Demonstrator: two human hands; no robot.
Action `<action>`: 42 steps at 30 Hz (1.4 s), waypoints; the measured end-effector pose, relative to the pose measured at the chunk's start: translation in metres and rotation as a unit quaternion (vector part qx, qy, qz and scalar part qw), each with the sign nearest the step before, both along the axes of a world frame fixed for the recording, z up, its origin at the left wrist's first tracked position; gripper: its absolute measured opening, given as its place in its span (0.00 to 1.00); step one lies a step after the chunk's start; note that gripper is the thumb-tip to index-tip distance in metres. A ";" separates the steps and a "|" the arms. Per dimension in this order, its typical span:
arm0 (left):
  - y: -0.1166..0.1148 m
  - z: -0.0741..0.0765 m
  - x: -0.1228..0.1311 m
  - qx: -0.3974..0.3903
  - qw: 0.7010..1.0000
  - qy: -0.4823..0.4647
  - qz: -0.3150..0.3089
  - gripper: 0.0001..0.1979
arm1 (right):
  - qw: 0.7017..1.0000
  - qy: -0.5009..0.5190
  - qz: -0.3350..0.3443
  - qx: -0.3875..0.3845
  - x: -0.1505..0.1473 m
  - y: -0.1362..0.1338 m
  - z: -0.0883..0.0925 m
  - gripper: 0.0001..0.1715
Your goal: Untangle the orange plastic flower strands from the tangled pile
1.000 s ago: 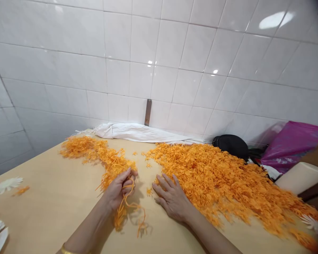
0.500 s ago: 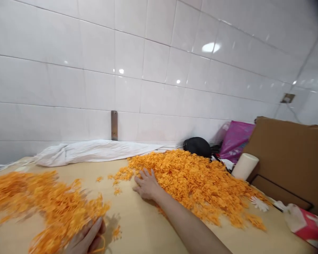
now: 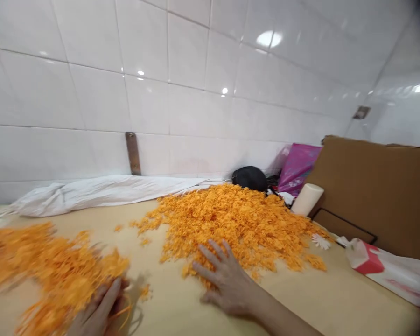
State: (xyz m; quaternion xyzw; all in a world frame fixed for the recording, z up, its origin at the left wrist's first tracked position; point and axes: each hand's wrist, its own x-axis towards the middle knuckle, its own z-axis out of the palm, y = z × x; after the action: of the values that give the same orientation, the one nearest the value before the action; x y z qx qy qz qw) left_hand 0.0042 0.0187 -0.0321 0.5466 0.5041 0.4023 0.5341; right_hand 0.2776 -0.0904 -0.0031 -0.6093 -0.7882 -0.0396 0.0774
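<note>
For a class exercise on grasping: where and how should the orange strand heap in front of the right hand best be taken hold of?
Probably at its near edge, beside the right hand, coming from the person's side, low over the tabletop. The orange strand heap thins out there, so the fingers could likely slide under a bunch. Its middle, towards the wall, piles higher and looks denser.

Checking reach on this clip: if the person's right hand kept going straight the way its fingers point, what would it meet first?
The heap of orange florets. The fingertips of the right hand are already at its near edge, though depth makes it unclear whether they touch.
</note>
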 end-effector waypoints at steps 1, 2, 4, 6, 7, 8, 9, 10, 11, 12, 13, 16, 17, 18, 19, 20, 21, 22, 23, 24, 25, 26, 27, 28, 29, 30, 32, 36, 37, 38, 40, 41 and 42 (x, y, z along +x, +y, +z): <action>-0.002 0.002 0.001 -0.010 1.000 -0.010 0.014 0.12 | 1.000 -0.017 -0.016 0.011 0.004 0.007 -0.011 0.31; -0.003 0.005 0.002 -0.019 0.999 -0.025 0.024 0.14 | 0.999 -0.035 -0.033 0.025 0.008 0.018 -0.021 0.29; -0.003 0.011 -0.001 -0.081 0.985 -0.154 -0.019 0.15 | 0.994 -0.067 -0.065 0.059 0.014 0.045 -0.035 0.26; 0.000 0.018 -0.007 -0.135 0.949 -0.273 -0.076 0.15 | 0.990 -0.087 -0.077 0.077 0.018 0.073 -0.040 0.26; 0.002 0.021 -0.011 -0.146 0.931 -0.321 -0.089 0.13 | 0.988 -0.094 -0.083 0.085 0.020 0.085 -0.041 0.26; 0.004 0.024 -0.016 -0.148 0.916 -0.360 -0.099 0.12 | 0.986 -0.103 -0.091 0.091 0.022 0.096 -0.040 0.26; 0.006 0.026 -0.019 -0.144 0.903 -0.390 -0.107 0.10 | 0.984 -0.112 -0.099 0.095 0.023 0.104 -0.039 0.26; 0.008 0.027 -0.022 -0.137 0.895 -0.408 -0.114 0.09 | 0.982 -0.120 -0.107 0.097 0.024 0.109 -0.038 0.26; 0.009 0.028 -0.024 -0.130 0.891 -0.417 -0.121 0.09 | 0.980 -0.127 -0.117 0.097 0.025 0.112 -0.037 0.26; 0.010 0.029 -0.025 -0.125 0.891 -0.416 -0.130 0.09 | 0.978 -0.133 -0.126 0.096 0.024 0.113 -0.036 0.26; 0.011 0.029 -0.026 -0.121 0.895 -0.405 -0.139 0.09 | 0.977 -0.137 -0.134 0.094 0.023 0.112 -0.035 0.26; 0.012 0.028 -0.023 -0.122 0.914 -0.351 -0.164 0.10 | 0.975 -0.141 -0.146 0.091 0.011 0.099 -0.031 0.27; 0.011 0.028 -0.022 -0.126 0.918 -0.334 -0.175 0.11 | 0.975 -0.139 -0.143 0.095 0.005 0.092 -0.028 0.28; 0.010 0.028 -0.021 -0.130 0.919 -0.322 -0.188 0.11 | 0.976 -0.136 -0.137 0.102 -0.003 0.086 -0.024 0.29; 0.009 0.028 -0.019 -0.134 0.919 -0.312 -0.203 0.11 | 0.977 -0.130 -0.126 0.113 -0.012 0.078 -0.021 0.29; 0.008 0.028 -0.019 -0.135 0.917 -0.305 -0.219 0.12 | 0.979 -0.121 -0.110 0.126 -0.023 0.071 -0.017 0.30; 0.007 0.028 -0.018 -0.133 0.916 -0.299 -0.233 0.12 | 0.981 -0.108 -0.084 0.139 -0.034 0.065 -0.013 0.29; 0.006 0.029 -0.017 -0.128 0.915 -0.294 -0.245 0.13 | 0.984 -0.094 -0.048 0.146 -0.046 0.060 -0.011 0.29; 0.005 0.029 -0.017 -0.122 0.915 -0.290 -0.254 0.14 | 0.986 -0.082 -0.002 0.146 -0.058 0.056 -0.009 0.27; 0.004 0.029 -0.016 -0.117 0.915 -0.285 -0.261 0.14 | 0.987 -0.074 0.049 0.137 -0.070 0.053 -0.009 0.26; 0.004 0.029 -0.016 -0.114 0.916 -0.280 -0.265 0.14 | 0.985 -0.069 0.097 0.126 -0.080 0.053 -0.011 0.25; 0.003 0.029 -0.015 -0.114 0.917 -0.274 -0.265 0.15 | 0.982 -0.068 0.131 0.116 -0.087 0.054 -0.014 0.24; 0.003 0.029 -0.015 -0.117 0.919 -0.269 -0.262 0.14 | 0.981 -0.067 0.140 0.116 -0.092 0.058 -0.017 0.22; 0.004 0.028 -0.014 -0.121 0.922 -0.265 -0.257 0.14 | 0.983 -0.064 0.121 0.126 -0.094 0.062 -0.021 0.20; 0.004 0.026 -0.013 -0.123 0.924 -0.261 -0.251 0.14 | 0.984 -0.058 0.082 0.146 -0.094 0.067 -0.024 0.18; 0.005 0.024 -0.012 -0.125 0.926 -0.259 -0.247 0.14 | 0.984 -0.043 0.031 0.169 -0.091 0.071 -0.025 0.17; 0.005 0.021 -0.010 -0.126 0.927 -0.254 -0.245 0.13 | 0.977 0.027 -0.059 0.205 -0.083 0.077 -0.023 0.15; 0.001 0.018 -0.003 -0.132 0.929 -0.221 -0.266 0.12 | 0.926 0.356 -0.068 0.102 -0.087 0.069 -0.009 0.17; -0.002 0.018 -0.001 -0.133 0.928 -0.209 -0.277 0.12 | 0.891 0.449 -0.054 0.039 -0.093 0.065 -0.006 0.18; -0.004 0.018 0.000 -0.133 0.927 -0.201 -0.288 0.12 | 0.845 0.532 -0.039 -0.024 -0.101 0.061 -0.004 0.19; -0.008 0.018 0.003 -0.134 0.922 -0.195 -0.307 0.12 | 0.746 0.656 -0.013 -0.114 -0.116 0.056 -0.003 0.20; -0.010 0.017 0.004 -0.136 0.920 -0.194 -0.313 0.13 | 0.704 0.697 -0.003 -0.134 -0.121 0.054 -0.004 0.19; -0.011 0.017 0.005 -0.136 0.919 -0.194 -0.315 0.14 | 0.671 0.728 0.002 -0.140 -0.125 0.054 -0.005 0.17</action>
State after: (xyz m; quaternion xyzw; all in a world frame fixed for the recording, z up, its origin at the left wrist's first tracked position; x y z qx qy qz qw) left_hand 0.0091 0.0075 -0.0148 0.5104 0.2427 0.2387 0.7897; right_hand 0.1525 -0.0369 -0.0077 -0.4471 -0.4791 0.5278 0.5403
